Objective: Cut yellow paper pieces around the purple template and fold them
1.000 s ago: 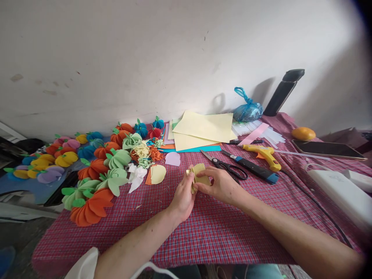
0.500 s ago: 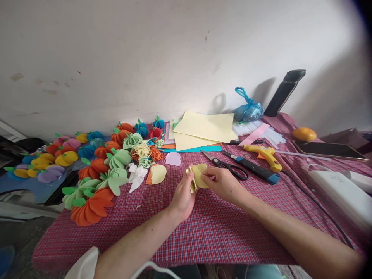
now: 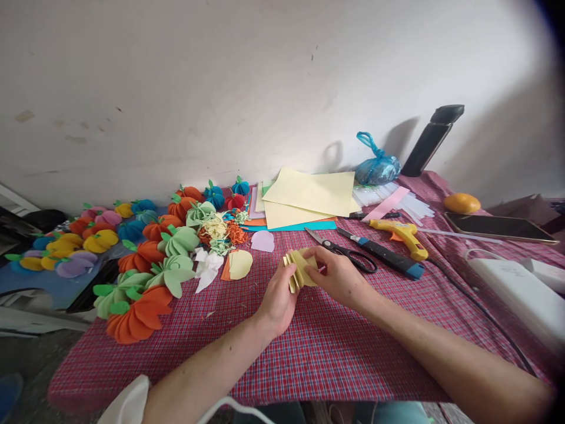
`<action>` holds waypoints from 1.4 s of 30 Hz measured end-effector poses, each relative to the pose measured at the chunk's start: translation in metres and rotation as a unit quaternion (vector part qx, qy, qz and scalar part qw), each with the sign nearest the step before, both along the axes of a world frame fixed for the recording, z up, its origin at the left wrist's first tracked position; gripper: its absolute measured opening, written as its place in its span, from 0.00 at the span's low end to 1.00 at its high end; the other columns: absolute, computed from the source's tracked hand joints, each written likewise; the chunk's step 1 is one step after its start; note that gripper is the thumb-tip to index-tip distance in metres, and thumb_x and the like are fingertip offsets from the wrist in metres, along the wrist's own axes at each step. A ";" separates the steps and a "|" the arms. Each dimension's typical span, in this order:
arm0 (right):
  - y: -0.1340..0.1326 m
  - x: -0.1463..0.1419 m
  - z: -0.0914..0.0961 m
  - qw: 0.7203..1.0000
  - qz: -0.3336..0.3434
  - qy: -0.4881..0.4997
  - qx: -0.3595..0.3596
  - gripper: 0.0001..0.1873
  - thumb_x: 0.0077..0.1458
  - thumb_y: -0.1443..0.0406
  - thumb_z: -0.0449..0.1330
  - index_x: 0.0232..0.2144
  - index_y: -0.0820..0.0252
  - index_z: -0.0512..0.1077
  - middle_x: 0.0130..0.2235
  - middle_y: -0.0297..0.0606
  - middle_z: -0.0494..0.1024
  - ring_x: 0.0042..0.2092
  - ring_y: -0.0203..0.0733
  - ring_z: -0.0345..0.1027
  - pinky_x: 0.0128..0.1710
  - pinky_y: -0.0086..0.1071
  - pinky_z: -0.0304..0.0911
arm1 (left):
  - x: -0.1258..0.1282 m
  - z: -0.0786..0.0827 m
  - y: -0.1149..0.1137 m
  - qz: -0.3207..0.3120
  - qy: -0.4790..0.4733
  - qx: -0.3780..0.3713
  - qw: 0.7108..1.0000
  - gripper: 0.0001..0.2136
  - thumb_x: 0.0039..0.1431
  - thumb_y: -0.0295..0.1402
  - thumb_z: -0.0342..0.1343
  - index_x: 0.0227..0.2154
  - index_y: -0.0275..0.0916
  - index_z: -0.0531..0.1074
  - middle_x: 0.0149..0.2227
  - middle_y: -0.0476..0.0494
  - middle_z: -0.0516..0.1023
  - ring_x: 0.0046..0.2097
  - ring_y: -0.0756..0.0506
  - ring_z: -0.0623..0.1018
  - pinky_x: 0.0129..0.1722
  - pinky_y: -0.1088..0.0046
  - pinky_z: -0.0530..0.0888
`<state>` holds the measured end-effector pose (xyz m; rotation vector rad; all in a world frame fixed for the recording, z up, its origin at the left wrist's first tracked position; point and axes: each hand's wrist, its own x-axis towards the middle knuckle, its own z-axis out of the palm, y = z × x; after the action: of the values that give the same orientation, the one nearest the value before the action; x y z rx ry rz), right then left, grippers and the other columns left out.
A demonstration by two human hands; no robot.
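Both hands meet over the middle of the red checked tablecloth (image 3: 335, 359). My left hand (image 3: 277, 300) is closed round a small stack of folded pale yellow paper pieces (image 3: 296, 270), holding it from the left. My right hand (image 3: 338, 275) pinches the same stack from the right, fingers curled over its top leaf. The leaves of the stack fan out slightly. Black-handled scissors (image 3: 348, 253) lie just beyond my right hand.
Many finished paper pumpkins (image 3: 141, 259) in orange, green, yellow and blue fill the left. Coloured paper sheets (image 3: 309, 197) lie by the wall. A yellow glue gun (image 3: 399, 231), a blue-handled knife (image 3: 388, 256), a phone (image 3: 498, 227), an orange (image 3: 462, 203), a black bottle (image 3: 430, 141) and a white box (image 3: 516, 291) lie right.
The yellow paper stack has turned and fanned a little between my fingers. My right hand's fingers have shifted up over its top. The arms stay in place.
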<state>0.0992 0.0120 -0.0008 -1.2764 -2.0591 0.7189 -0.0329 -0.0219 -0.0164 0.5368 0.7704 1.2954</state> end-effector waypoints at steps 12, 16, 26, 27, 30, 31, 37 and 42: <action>0.000 0.000 0.000 0.999 0.027 0.005 0.016 0.10 0.52 0.69 0.51 0.33 0.58 0.71 0.28 0.33 0.74 0.26 0.33 0.64 0.27 0.26 0.56 | -0.001 -0.004 0.002 0.004 0.006 0.001 1.000 0.10 0.55 0.33 0.51 0.39 0.38 0.71 0.37 0.45 0.75 0.40 0.49 0.71 0.41 0.72 0.66; -0.001 0.000 0.005 0.998 0.057 -0.005 0.032 0.13 0.54 0.67 0.49 0.25 0.61 0.72 0.26 0.34 0.72 0.25 0.32 0.61 0.25 0.26 0.52 | -0.002 -0.006 0.002 0.001 0.013 0.014 1.000 0.11 0.55 0.33 0.51 0.41 0.39 0.71 0.39 0.45 0.75 0.41 0.49 0.71 0.41 0.73 0.65; 0.001 0.000 0.001 0.998 -0.003 -0.056 0.028 0.12 0.52 0.65 0.53 0.20 0.62 0.69 0.21 0.32 0.69 0.22 0.31 0.58 0.22 0.25 0.48 | -0.001 0.001 0.001 -0.012 -0.018 0.000 1.000 0.16 0.55 0.33 0.51 0.47 0.41 0.67 0.45 0.45 0.73 0.44 0.47 0.72 0.42 0.72 0.67; 0.002 0.000 0.001 0.998 -0.007 -0.061 0.029 0.12 0.52 0.65 0.53 0.19 0.62 0.68 0.20 0.31 0.69 0.22 0.31 0.57 0.22 0.25 0.48 | -0.001 0.001 0.002 -0.012 -0.024 -0.003 1.000 0.16 0.55 0.33 0.51 0.47 0.41 0.67 0.45 0.45 0.74 0.44 0.47 0.72 0.42 0.72 0.67; 0.003 0.000 0.001 0.997 -0.018 -0.072 0.027 0.12 0.51 0.65 0.53 0.19 0.62 0.67 0.19 0.31 0.67 0.21 0.30 0.56 0.21 0.25 0.46 | 0.000 0.001 0.002 -0.012 -0.040 -0.005 0.999 0.15 0.56 0.34 0.49 0.46 0.40 0.67 0.44 0.44 0.74 0.46 0.46 0.71 0.43 0.71 0.67; 0.003 0.000 0.001 0.997 -0.021 -0.073 0.025 0.12 0.51 0.65 0.53 0.18 0.62 0.66 0.19 0.30 0.66 0.21 0.30 0.55 0.21 0.25 0.46 | 0.000 0.001 0.002 -0.011 -0.044 -0.005 0.999 0.15 0.56 0.34 0.48 0.46 0.40 0.67 0.45 0.44 0.73 0.46 0.45 0.71 0.43 0.70 0.67; 0.002 -0.001 0.001 0.997 -0.030 -0.065 0.016 0.12 0.51 0.64 0.53 0.18 0.62 0.66 0.19 0.30 0.66 0.21 0.30 0.56 0.21 0.25 0.47 | 0.000 0.004 0.002 -0.012 -0.044 -0.010 0.999 0.16 0.57 0.34 0.46 0.47 0.40 0.66 0.46 0.44 0.73 0.47 0.45 0.71 0.43 0.70 0.68; 0.001 -0.001 0.002 0.997 -0.047 -0.061 0.001 0.11 0.49 0.64 0.54 0.18 0.61 0.66 0.19 0.29 0.66 0.21 0.30 0.56 0.21 0.24 0.47 | 0.000 0.006 0.002 -0.001 -0.034 -0.021 0.999 0.14 0.54 0.31 0.48 0.44 0.39 0.68 0.43 0.44 0.74 0.45 0.46 0.72 0.42 0.71 0.68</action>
<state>0.0983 0.0133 0.0013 -1.4366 -2.0795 0.6092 -0.0326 -0.0200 -0.0107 0.4570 0.7382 1.2862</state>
